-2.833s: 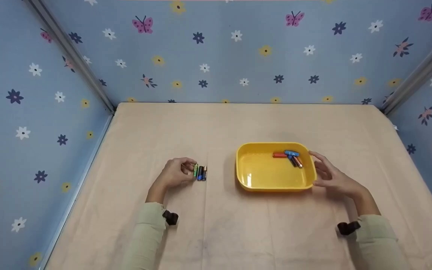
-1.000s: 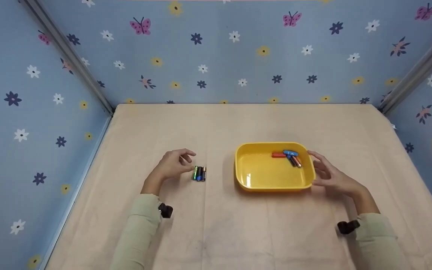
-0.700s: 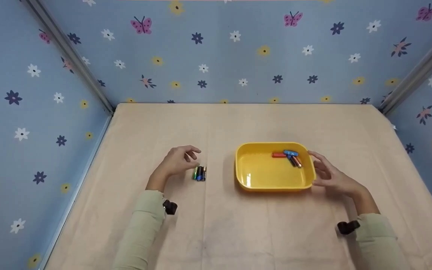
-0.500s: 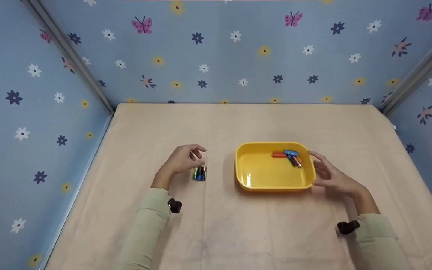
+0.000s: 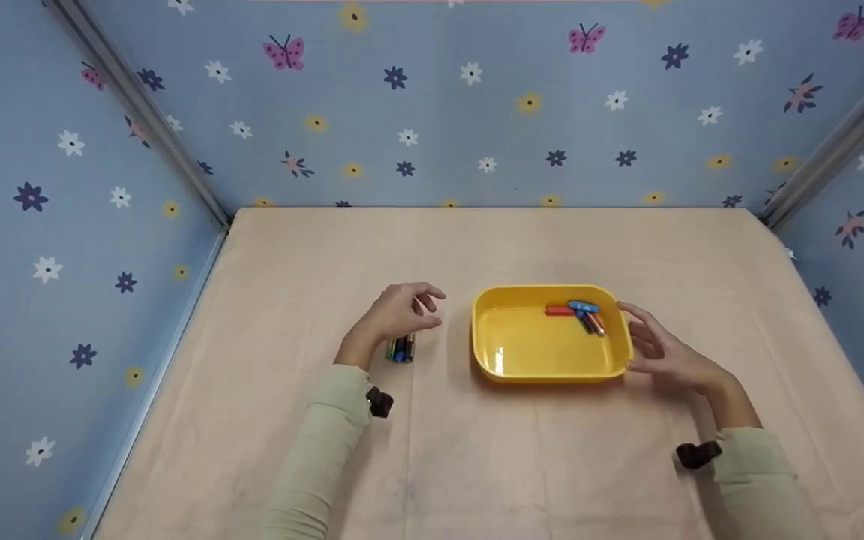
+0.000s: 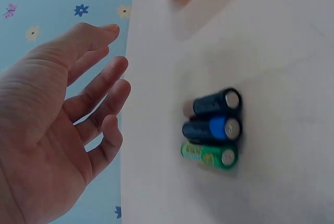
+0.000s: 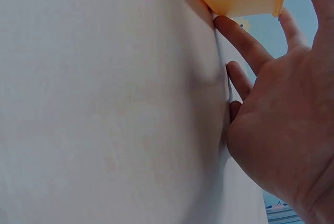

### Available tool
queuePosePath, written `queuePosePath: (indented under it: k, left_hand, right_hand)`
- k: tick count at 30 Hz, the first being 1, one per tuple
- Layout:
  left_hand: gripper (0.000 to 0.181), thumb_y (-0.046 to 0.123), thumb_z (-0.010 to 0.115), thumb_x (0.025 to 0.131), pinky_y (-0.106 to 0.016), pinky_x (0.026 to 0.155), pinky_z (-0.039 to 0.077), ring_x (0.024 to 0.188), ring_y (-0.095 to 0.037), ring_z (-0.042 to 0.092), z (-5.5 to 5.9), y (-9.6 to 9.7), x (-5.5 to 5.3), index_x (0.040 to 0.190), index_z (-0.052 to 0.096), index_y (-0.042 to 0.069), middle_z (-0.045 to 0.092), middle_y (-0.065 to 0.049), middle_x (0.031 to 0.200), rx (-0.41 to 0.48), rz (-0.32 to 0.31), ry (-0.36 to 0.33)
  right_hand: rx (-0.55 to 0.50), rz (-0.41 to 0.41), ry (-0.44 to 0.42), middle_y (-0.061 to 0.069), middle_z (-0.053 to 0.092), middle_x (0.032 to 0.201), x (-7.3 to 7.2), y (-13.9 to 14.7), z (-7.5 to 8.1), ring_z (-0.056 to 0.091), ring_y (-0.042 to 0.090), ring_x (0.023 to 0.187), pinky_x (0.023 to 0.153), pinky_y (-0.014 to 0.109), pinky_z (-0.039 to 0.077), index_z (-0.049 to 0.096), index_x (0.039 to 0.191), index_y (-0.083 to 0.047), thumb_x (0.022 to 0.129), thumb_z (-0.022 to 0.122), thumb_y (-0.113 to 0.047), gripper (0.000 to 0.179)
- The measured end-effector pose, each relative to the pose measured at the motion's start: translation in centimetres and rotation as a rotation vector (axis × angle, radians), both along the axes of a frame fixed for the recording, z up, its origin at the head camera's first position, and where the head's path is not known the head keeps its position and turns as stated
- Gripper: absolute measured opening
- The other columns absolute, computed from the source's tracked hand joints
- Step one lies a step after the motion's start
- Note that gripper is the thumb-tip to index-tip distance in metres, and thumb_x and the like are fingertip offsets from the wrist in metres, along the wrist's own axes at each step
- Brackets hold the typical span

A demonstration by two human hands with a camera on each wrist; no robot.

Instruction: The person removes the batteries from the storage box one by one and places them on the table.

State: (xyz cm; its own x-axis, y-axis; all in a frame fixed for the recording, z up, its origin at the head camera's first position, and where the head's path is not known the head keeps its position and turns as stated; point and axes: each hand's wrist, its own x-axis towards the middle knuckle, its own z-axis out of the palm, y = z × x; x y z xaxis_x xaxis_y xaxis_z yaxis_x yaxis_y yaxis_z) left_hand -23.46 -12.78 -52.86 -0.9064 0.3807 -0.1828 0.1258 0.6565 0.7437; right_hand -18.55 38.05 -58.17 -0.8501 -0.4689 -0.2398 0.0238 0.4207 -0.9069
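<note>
My left hand hovers above the table with fingers loosely bent and nothing between them. Just below it, three batteries lie side by side; the head view partly hides them behind the hand. In the left wrist view they are a green battery, a dark battery with a blue band and a black battery. A yellow plastic tray stands right of them. My right hand touches the tray's right end with spread fingers. Inside the tray are a red battery, a light blue battery and darker ones.
A beige cloth covers the table. Blue flowered panels enclose its back and sides. Black wrist cameras sit at both sleeve cuffs.
My left hand has left the row of three batteries, rising and moving right toward the tray. The tray, its batteries and my right hand have stayed in place.
</note>
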Motion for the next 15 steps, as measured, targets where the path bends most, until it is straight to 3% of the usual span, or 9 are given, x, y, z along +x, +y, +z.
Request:
queuePosePath:
  k: [7,15]
  left_hand:
    - [0.047,0.017,0.082,0.103,-0.042,0.099,0.061,0.109,-0.027,0.071,0.6,2.0,-0.6,0.148,0.072,0.009,0.079,-0.015,0.129,0.0,-0.039,0.008]
    - [0.045,0.014,0.082,0.102,-0.044,0.102,0.06,0.114,-0.029,0.071,1.5,4.1,-1.1,0.146,0.073,0.01,0.079,-0.014,0.128,0.031,-0.077,0.02]
  right_hand:
    - [-0.003,0.0,-0.003,0.027,0.023,0.186,-0.1,0.0,0.1,0.02,0.058,0.172,0.13,0.085,0.015,0.009,0.182,-0.032,0.107,0.076,-0.018,0.102]
    - [0.002,0.012,0.038,0.028,0.026,0.185,0.0,0.1,-0.1,0.022,0.058,0.171,0.131,0.083,0.019,0.009,0.183,-0.029,0.107,0.075,-0.015,0.102]
